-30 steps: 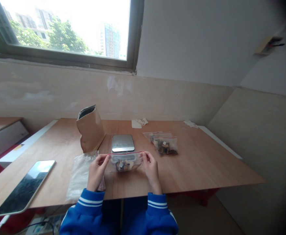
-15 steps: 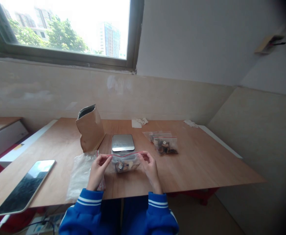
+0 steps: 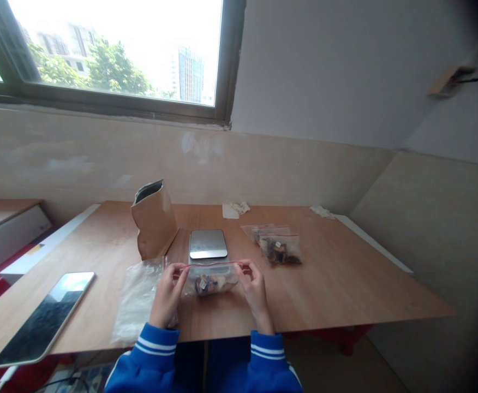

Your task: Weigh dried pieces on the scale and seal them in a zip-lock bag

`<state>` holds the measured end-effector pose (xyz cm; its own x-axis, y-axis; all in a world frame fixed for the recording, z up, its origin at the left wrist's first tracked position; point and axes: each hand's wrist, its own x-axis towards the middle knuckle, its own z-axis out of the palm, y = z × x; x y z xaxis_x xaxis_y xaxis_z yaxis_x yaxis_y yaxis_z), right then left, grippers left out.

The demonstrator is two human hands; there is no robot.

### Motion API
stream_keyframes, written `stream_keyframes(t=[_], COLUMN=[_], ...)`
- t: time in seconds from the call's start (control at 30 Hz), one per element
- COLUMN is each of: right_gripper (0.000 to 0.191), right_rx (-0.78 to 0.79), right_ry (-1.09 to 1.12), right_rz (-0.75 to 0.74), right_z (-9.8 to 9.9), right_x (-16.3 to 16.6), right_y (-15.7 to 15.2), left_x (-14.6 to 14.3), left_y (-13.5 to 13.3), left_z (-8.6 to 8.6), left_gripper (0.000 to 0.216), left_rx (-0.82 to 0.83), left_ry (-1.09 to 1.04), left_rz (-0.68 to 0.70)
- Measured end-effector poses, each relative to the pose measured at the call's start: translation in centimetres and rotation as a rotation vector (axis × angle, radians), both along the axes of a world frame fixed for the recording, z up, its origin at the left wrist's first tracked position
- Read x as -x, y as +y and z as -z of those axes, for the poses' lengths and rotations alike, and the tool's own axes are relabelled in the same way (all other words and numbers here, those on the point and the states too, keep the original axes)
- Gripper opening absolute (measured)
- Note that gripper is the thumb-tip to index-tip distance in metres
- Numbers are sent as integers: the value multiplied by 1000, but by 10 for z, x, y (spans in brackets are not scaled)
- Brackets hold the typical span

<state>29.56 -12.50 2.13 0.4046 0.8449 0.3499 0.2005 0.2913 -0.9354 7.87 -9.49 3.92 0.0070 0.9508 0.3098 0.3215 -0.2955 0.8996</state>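
A clear zip-lock bag (image 3: 212, 281) with a red strip along its top hangs between my hands near the table's front edge. Brown and dark dried pieces and a small white packet show inside it. My left hand (image 3: 169, 289) pinches the left end of the red strip, and my right hand (image 3: 253, 286) pinches the right end. Just beyond the bag lies a flat silver scale (image 3: 208, 243). Beneath and beside my left wrist is a stack of clear plastic bags (image 3: 136, 300).
An open brown paper bag (image 3: 155, 221) stands behind the plastic bags. Filled zip-lock bags (image 3: 280, 250) lie to the right of the scale. A phone (image 3: 45, 319) with a white cable rests at the left front. Crumpled tissue (image 3: 239, 208) sits near the wall.
The red strip, which sagged in the middle, is now pulled nearly straight between my hands. The whole view has shifted slightly; both hands keep their pinch on the bag.
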Motion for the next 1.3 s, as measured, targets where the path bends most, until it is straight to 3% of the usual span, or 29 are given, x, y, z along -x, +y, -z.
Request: stream_keyframes(t=[0.2, 0.3, 0.57, 0.97, 1.07, 1.3], right_gripper=[33, 35, 33, 31, 29, 27], right_rx=[38, 58, 51, 53, 53, 41], right_ry=[229, 239, 161, 61, 130, 401], right_rz=[-132, -179, -123, -24, -41, -132], right_z=[1, 1, 1, 2, 7, 7], right_x=[7, 9, 6, 7, 8, 13], right_y=[0, 1, 2, 4, 7, 6], left_x=[-2, -4, 0, -11, -11, -19], left_y=[1, 0, 2, 6, 0, -11], left_z=[4, 3, -9, 16, 14, -5], left_gripper=[30, 36, 27, 32, 31, 31], left_rx=[48, 86, 88, -14, 26, 193], left_ry=[-155, -221, -92, 20, -46, -354], left_rz=[74, 102, 211, 2, 8, 172])
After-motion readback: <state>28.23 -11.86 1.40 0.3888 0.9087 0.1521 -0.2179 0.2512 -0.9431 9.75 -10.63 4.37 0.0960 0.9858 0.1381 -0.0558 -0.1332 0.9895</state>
